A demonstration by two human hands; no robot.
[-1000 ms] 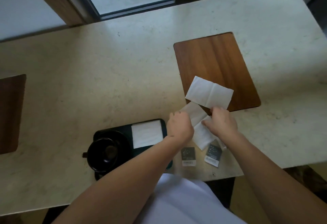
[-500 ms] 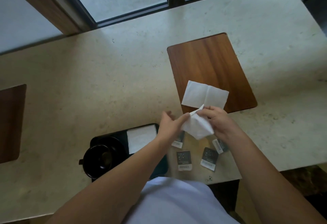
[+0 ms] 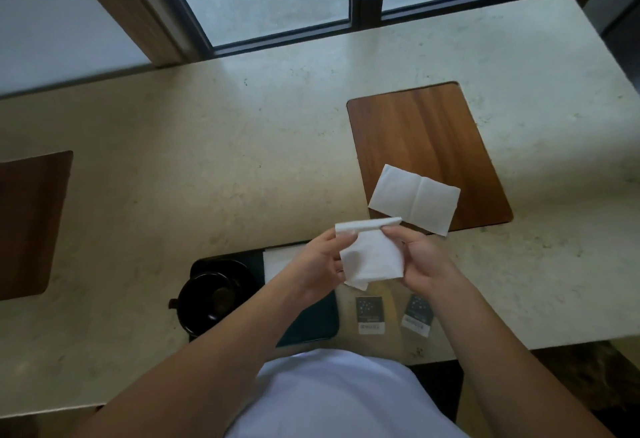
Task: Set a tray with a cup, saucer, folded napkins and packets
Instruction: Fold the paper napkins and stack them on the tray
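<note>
Task approx. halfway, judging by layout. Done: black cup (image 3: 211, 294) sits on its saucer (image 3: 239, 266) at the left end of the dark tray (image 3: 311, 330), near front edge of the tabletop (image 3: 242, 147); one folded white napkin (image 3: 277, 259) already lies on the tray just right of the cup, partly hidden by the left forearm. In hand: a 2nd napkin (image 3: 372, 259), held in the air above the tabletop between tray and packets. Left hand (image 3: 318, 264) pinches its upper left corner, right hand (image 3: 420, 259) pinches the upper right, so both grips are clamped on the paper; top edge looks doubled over, lower part hangs down, i.e. mid-fold, not finished. Left to do, as I read it: finish this fold & lay it on the tray; fold the 3rd napkin (image 3: 414, 200), which lies opened flat w/ a centre crease, half on the wooden board (image 3: 426, 147), half on the tabletop; move the packets onto the tray. Two dark packets show, one (image 3: 370, 314) just right of the tray, another (image 3: 418, 314) beside it, both on the tabletop, not touching the tray. Can't tell if more packets are hidden under hands/napkin.
</note>
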